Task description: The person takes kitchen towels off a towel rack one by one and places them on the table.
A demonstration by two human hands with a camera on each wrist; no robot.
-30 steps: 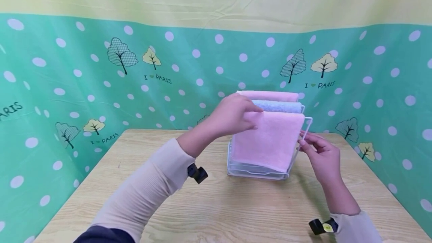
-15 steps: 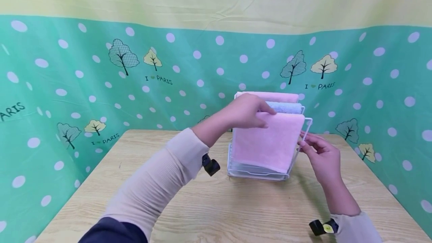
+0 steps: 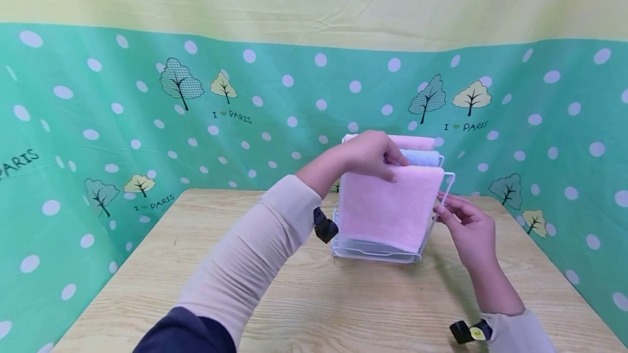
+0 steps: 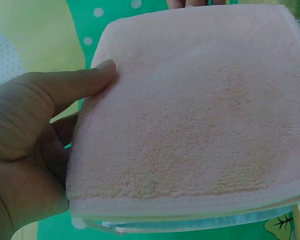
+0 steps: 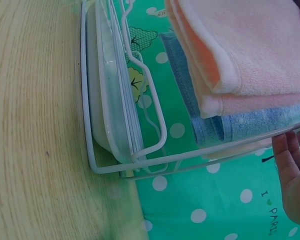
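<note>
Your left hand [image 3: 365, 156] grips the top fold of the front pink towel [image 3: 390, 208], which hangs over the nearest rail of the white wire rack [image 3: 444, 189]; in the left wrist view your thumb [image 4: 77, 82] lies flat across the towel's near face while the other fingers curl behind it out of sight, so the cloth is pinched between them. Just behind your fingers a blue towel [image 3: 421, 158] hangs on the middle rail, and behind that a second pink towel [image 3: 414, 142] hangs on the back rail. Your right hand [image 3: 463, 222] sits at the rack's right end, its fingertips [image 3: 440, 207] loosely curled and touching the thin wire upright; the right wrist view shows fingers [image 5: 290, 160] resting against the wire below the stacked towel edges, though a firm grip cannot be told. Under the hanging cloth, below your fingers, a pale tray [image 5: 107, 115] sits in the rack's base. The rack stands on the wooden surface [image 3: 304, 298], toward its far edge, near the green spotted backdrop [image 3: 122, 113].
</note>
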